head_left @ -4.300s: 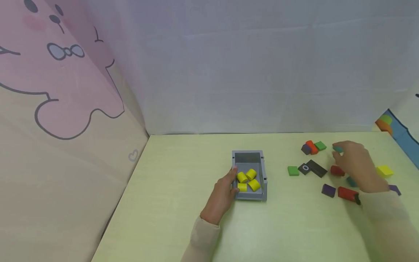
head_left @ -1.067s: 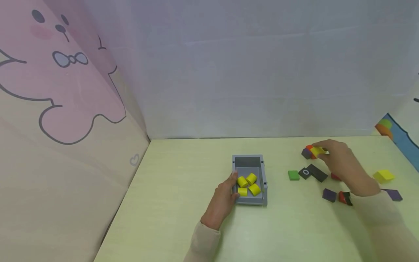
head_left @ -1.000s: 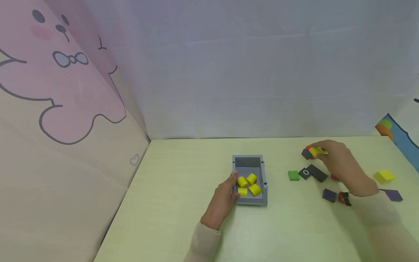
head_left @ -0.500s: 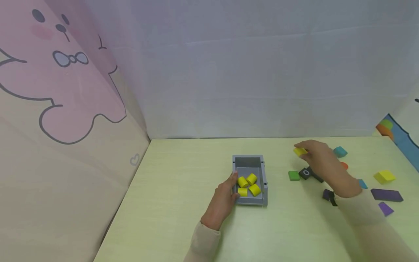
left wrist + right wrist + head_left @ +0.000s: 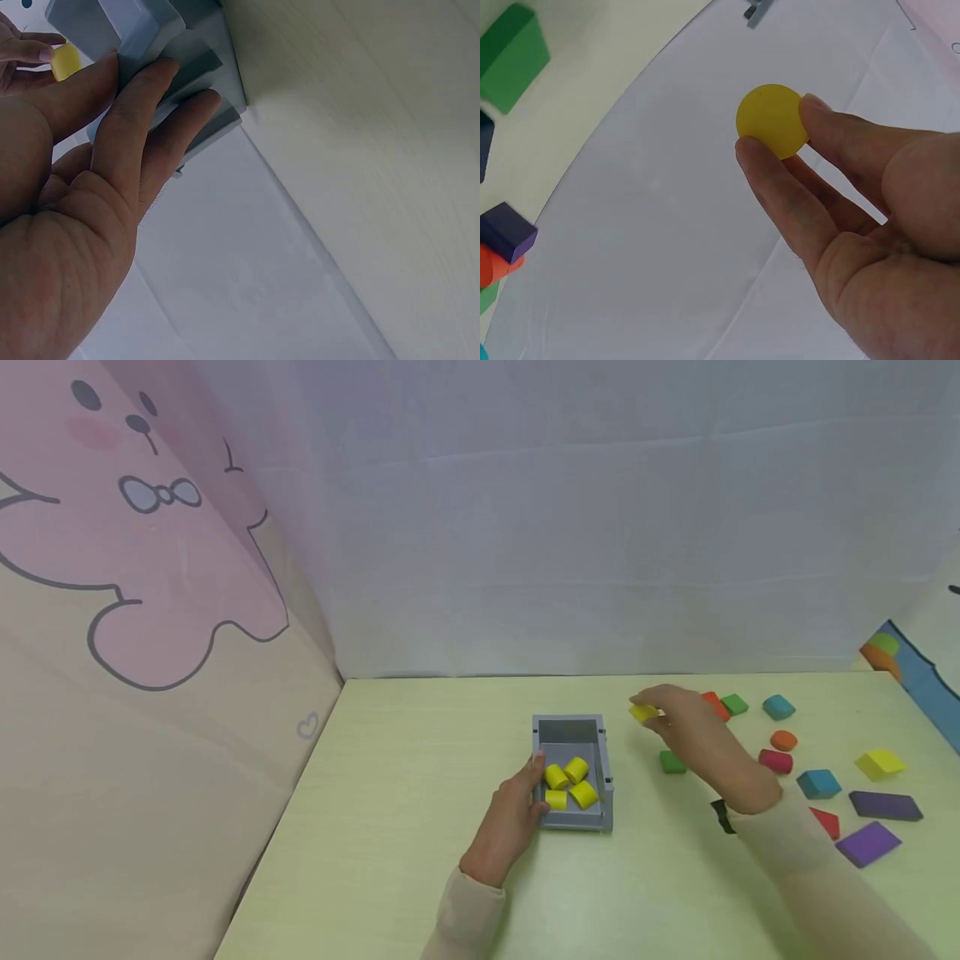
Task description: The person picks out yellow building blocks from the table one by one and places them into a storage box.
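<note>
My left hand (image 5: 504, 817) grips the left wall of a grey open-topped box (image 5: 576, 824), thumb at the near corner. In the left wrist view the fingers (image 5: 127, 112) curl against the box wall. Several yellow cylinder blocks (image 5: 582, 794) lie inside, toward the near end. Between thumb and fingertips my right hand (image 5: 701, 739) pinches another yellow cylinder block (image 5: 642, 712), raised over the table to the right of the box. The right wrist view shows its round end face (image 5: 771, 116).
Loose blocks lie across the right side of the table: green (image 5: 672, 762), red (image 5: 776, 762), blue (image 5: 819, 783), purple (image 5: 868, 844), yellow (image 5: 881, 764) and several others. The right forearm covers some of them. A pale cloth wall (image 5: 525, 568) rises behind the table.
My right hand picked up the yellow cylinder block among the scattered blocks and has carried it left toward the box. My left hand keeps its grip, and the box's contents look the same.
</note>
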Demonstrator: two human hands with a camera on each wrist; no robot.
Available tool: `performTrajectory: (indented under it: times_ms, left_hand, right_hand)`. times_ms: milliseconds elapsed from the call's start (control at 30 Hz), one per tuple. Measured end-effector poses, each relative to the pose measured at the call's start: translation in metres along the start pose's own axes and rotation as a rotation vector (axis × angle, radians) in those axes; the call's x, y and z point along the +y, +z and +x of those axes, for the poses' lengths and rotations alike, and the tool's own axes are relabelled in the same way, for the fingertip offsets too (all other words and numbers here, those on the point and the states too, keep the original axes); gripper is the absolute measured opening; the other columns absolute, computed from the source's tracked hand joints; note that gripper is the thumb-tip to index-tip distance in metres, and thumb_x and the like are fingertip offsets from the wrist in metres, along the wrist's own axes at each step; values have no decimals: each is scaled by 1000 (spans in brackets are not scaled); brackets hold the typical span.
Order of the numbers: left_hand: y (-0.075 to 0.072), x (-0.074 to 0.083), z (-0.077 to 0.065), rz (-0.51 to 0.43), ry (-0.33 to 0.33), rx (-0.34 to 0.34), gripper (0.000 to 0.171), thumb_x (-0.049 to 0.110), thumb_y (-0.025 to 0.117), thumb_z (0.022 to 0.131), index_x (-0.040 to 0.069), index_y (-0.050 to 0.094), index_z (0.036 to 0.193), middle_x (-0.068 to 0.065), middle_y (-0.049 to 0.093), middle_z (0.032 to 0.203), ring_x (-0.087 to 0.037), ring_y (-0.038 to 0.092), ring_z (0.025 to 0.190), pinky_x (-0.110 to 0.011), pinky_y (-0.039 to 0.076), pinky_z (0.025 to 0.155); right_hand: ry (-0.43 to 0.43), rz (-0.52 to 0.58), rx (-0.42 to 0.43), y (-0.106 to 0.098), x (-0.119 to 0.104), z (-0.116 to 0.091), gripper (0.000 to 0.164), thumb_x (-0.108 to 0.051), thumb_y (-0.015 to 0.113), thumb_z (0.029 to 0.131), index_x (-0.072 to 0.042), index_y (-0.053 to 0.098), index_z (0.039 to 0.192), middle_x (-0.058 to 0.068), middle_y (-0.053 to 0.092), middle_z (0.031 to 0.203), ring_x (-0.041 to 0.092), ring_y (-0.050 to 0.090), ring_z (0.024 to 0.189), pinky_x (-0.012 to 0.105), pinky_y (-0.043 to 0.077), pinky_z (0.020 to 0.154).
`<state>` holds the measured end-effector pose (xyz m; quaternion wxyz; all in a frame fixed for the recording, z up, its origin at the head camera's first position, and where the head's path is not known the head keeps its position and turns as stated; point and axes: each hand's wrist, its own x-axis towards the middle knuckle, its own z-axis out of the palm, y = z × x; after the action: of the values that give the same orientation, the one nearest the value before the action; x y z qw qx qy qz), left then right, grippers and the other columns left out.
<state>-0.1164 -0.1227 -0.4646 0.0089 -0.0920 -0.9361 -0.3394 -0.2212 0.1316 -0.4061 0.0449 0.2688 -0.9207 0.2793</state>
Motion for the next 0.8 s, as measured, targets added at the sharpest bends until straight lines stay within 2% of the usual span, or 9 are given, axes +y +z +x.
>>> performTrajectory:
  times_ms: [167,433,800]
  left_hand:
    - [0,-1,0,-3,7,7,74,4,68,79,11,28,141,-10,34,141,-18,33,123,-36,37,99]
    - [0,0,1,-20,-7,-7,73,5,67,80,11,27,141,-8,32,142,-17,31,124,-36,36,100]
    - [0,1,2,-36,-42,-29,73,5,67,80,12,27,141,-4,29,143,-14,28,125,-35,34,101]
  right_hand:
    - [-34,16,6,9,-14,6,37,3,67,77,-3,59,113,17,59,111,33,52,101,51,49,83]
    - [-171,39,49,27,-31,11,40,7,69,73,-3,60,110,14,60,108,29,54,99,47,50,82]
    - [-157,71,-25,44,-49,17,37,5,67,77,-4,59,112,11,60,111,26,52,104,45,47,88]
